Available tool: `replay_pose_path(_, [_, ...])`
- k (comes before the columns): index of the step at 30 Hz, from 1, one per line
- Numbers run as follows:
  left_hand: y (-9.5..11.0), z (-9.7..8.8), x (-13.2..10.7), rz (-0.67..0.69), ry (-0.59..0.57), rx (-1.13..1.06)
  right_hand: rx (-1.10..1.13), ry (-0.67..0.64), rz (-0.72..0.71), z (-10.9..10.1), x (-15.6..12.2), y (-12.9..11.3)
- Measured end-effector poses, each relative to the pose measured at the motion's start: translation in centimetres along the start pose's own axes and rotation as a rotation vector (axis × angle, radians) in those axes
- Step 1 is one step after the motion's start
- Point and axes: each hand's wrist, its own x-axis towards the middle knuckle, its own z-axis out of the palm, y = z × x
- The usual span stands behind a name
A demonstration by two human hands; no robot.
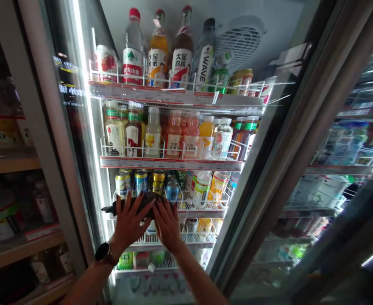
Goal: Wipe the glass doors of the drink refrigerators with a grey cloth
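A dark cloth point(150, 197) is pressed against the glass door of a lit drinks fridge, bunched under my fingers, with one end sticking out to the left. My left hand point(132, 222) lies on it with the fingers spread, and a dark round watch point(102, 252) is on that wrist. Beside it, my right hand point(168, 222) rests flat on the cloth's right part, fingers stretched out and close together. Behind the glass near my hands stand drink cans, among them a blue can point(172, 191) and a gold can point(158, 181).
Upper shelves hold rows of bottles, such as a red-capped water bottle point(133, 48) and a pink drink bottle point(174, 134). The metal door frame point(269, 156) slants along the right. At left are wooden shelves point(11, 165) with goods.
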Motion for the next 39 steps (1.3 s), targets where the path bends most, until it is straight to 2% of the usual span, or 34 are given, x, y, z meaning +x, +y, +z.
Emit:
replay_pose_path(3, [-0.9,-1.5,6.2,0.063,0.061,0.072,0.017,0.016,-0.014,-0.8,4.5,1.0])
replay_pose_path(5, [-1.4,-2.1,8.9,0.143,0.057,0.097,0.031,-0.002,-0.013,-1.8,6.7,1.6])
replay_pose_path(7, [-1.6,-2.0,8.7,0.211,0.002,0.099,0.044,-0.040,-0.011,-3.2,6.9,2.5])
replay_pose_path(9, [-1.8,-1.6,5.9,0.278,-0.078,0.090,0.036,-0.085,-0.048,-4.8,5.5,4.3])
replay_pose_path(11, [-2.2,-1.3,2.4,0.375,-0.178,0.091,-0.004,-0.133,-0.130,-6.5,3.4,7.2])
replay_pose_path(13, [-3.2,-1.6,0.4,0.494,-0.292,0.114,-0.078,-0.162,-0.185,-8.0,1.6,11.1])
replay_pose_path(15, [-4.5,-2.6,1.4,0.549,-0.337,0.158,-0.173,-0.157,-0.170,-9.1,0.7,15.0])
replay_pose_path(16, [-5.1,-3.2,2.8,0.538,-0.309,0.178,-0.215,-0.146,-0.157,-9.4,0.6,16.6])
replay_pose_path(19, [-6.5,-4.7,8.1,0.407,-0.107,0.225,-0.277,-0.103,-0.176,-9.6,0.7,19.6])
replay_pose_path(21, [-6.4,-4.6,9.6,0.339,-0.022,0.231,-0.287,-0.085,-0.204,-9.4,0.7,20.1])
replay_pose_path(23, [-5.5,-3.7,8.3,0.348,-0.049,0.207,-0.301,-0.084,-0.199,-9.2,0.6,19.9])
replay_pose_path(24, [-4.9,-3.0,6.8,0.404,-0.099,0.183,-0.305,-0.092,-0.192,-9.2,0.5,19.8])
replay_pose_path(27, [-3.6,-1.6,2.5,0.693,-0.262,0.102,-0.291,-0.096,-0.197,-9.4,0.5,19.5])
replay_pose_path(29, [-3.8,-1.8,2.4,0.798,-0.309,0.082,-0.271,-0.087,-0.215,-9.6,0.6,19.5])
replay_pose_path(30, [-4.2,-2.2,3.5,0.783,-0.310,0.089,-0.263,-0.085,-0.222,-9.7,0.7,19.5])
replay_pose_path(32, [-5.3,-3.4,7.4,0.656,-0.261,0.114,-0.258,-0.086,-0.225,-9.8,0.9,19.5])
replay_pose_path(34, [-6.0,-4.3,11.2,0.470,-0.136,0.126,-0.264,-0.085,-0.225,-9.8,1.0,19.4])
replay_pose_path(35, [-6.0,-4.4,12.2,0.385,-0.073,0.125,-0.267,-0.077,-0.225,-9.8,1.0,19.4])
replay_pose_path(37, [-5.3,-3.8,11.8,0.277,-0.008,0.121,-0.271,-0.056,-0.229,-9.8,1.0,19.3])
replay_pose_path(39, [-3.7,-2.2,8.2,0.312,-0.073,0.119,-0.270,-0.052,-0.238,-9.8,1.1,19.3])
